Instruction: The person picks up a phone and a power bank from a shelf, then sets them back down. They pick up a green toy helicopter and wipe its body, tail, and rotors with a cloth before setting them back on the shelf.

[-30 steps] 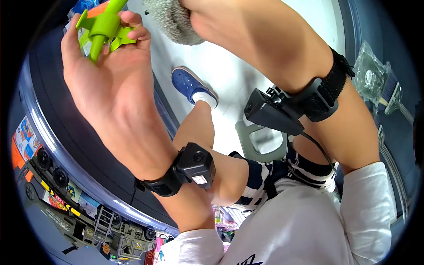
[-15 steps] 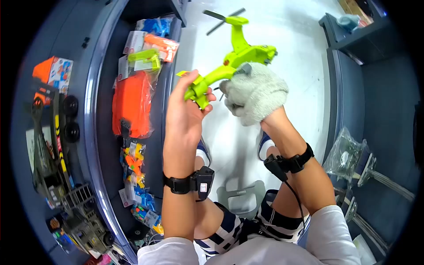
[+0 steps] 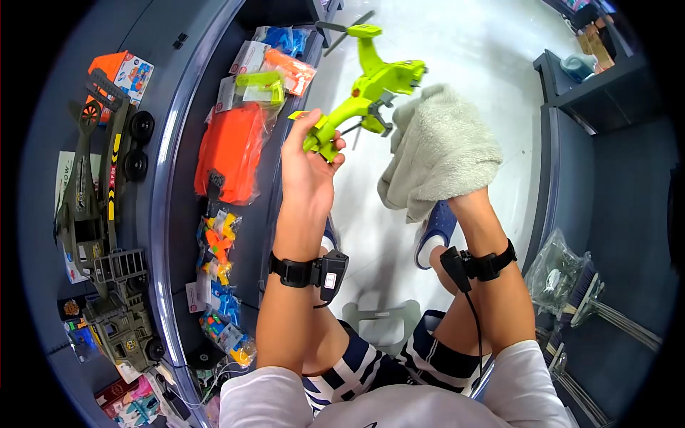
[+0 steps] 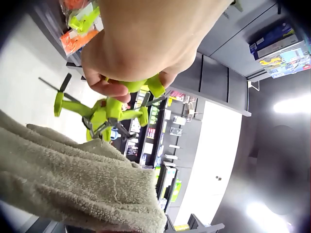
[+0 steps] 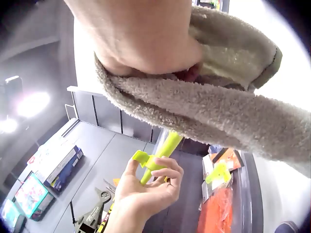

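Observation:
A lime-green toy aircraft (image 3: 389, 77) with dark rotors is held up over the floor. My left hand (image 3: 308, 167) grips its tail, thumb on one side and fingers on the other. The left wrist view shows the toy's body (image 4: 99, 116) beyond the curled fingers. A grey-green towel (image 3: 453, 146) drapes over my right hand (image 5: 141, 58), beside the toy and apart from it in the head view. Most of the right hand is hidden inside the towel's folds; only its heel and a bit of finger show in the right wrist view.
On the left, a shelf holds a bagged orange-red item (image 3: 232, 153), other packaged toys and a dark toy helicopter (image 3: 85, 192). A grey stool (image 3: 385, 321) stands below. To the right are a dark shelf (image 3: 628, 171) and a brush (image 3: 581, 289) beside clear plastic wrapping.
From a close view of hand and toy, the head view swung to the aisle. The towel-covered right hand was at the toy half a second ago; it has moved right, and the towel has loosened.

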The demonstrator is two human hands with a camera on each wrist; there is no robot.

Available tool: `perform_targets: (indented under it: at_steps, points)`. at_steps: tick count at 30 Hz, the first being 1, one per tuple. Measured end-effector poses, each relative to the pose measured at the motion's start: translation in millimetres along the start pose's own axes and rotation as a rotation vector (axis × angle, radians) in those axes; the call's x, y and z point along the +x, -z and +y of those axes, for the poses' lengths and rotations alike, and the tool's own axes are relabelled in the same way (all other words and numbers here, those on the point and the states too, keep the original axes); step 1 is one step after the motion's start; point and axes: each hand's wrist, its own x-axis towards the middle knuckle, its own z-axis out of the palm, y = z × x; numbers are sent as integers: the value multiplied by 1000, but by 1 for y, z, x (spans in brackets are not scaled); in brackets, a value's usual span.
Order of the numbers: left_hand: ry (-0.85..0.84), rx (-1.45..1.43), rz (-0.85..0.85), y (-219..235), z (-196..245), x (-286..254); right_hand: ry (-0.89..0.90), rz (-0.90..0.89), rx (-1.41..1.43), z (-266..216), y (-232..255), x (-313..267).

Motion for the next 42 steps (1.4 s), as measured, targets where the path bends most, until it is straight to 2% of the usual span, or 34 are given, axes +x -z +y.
perform_targets:
  at_steps: [3,4,5,6,7,8,9,10,11,12,13,14,16,18,19,20,21,22,23,24,26,27,29,31,33,34,36,38,40,41,42]
  points:
    - [-1,-33,39,-1,0,9,69,313,10,9,-5,-2]
    - [-1,-55,57,-1,0,12,69,314,10,11,-6,-2]
    - [-1,-54,58,-2,-2,14,85,182,-19,11,-6,-1]
    - [-67,-17,32,-7,-2,13,98,48,-48,12,-7,-1]
    - [-133,23,4,-12,-3,12,93,47,-46,12,-15,-1]
    - [-130,26,3,-18,-6,9,79,195,231,13,-27,-2]
    - [-211,126,-117,-27,-9,5,66,345,506,13,-33,-1]
    - [-292,224,-237,-34,-12,1,66,348,504,4,-23,9]
    - [-322,224,-341,-39,-16,-2,-324,332,1249,-6,-14,21]
    - [-318,221,-343,-45,-19,-7,-751,270,1974,-15,-8,28]
    - [-392,323,-399,-52,-22,-13,-541,476,1771,-20,-8,14]
    - [-465,426,-455,-56,-26,-18,-548,479,1764,-16,-8,14]
    - [-502,485,-479,-57,-32,-20,-901,546,2169,-4,-8,19]
    - [-390,552,-570,-57,-35,-23,-897,565,2114,3,-19,3]
    - [-449,693,-683,-57,-28,-25,-681,469,2074,6,-26,-16]
    - [-444,695,-698,-53,-24,-23,-469,376,2015,16,-39,-33]
    - [-392,683,-952,-48,-20,-20,-106,107,2464,52,-88,-59]
    - [-335,664,-1201,-44,-17,-18,-288,70,2231,53,-67,-81]
    - [-306,643,-1286,-41,-14,-20,-388,30,2102,51,-53,-93]
    - [-304,645,-1288,-37,-9,-20,-423,0,2038,52,-46,-102]
    - [-79,575,-1076,-29,2,-21,-443,-11,1947,51,-40,-107]
    - [-134,526,-1009,-26,4,-20,-445,-7,1902,48,-38,-105]
    - [-165,568,-1003,-24,7,-22,-432,8,1809,41,-36,-100]
    - [-183,613,-1010,-20,2,-21,-382,38,1688,34,-30,-88]
    - [-58,692,-941,-19,-6,-20,-303,88,1514,24,-23,-70]
    - [-59,691,-935,-15,-10,-19,-240,119,1395,18,-20,-61]
    - [54,544,-809,-9,-16,-18,-86,194,1096,8,-17,-42]
    - [48,497,-811,-4,-19,-17,35,247,860,1,-20,-28]
    - [113,419,-756,4,-22,-16,87,272,803,-5,-22,-23]
    - [45,414,-664,6,-25,-18,99,276,820,-7,-23,-22]
    - [34,416,-657,2,-19,-20,106,262,845,-9,-26,-22]
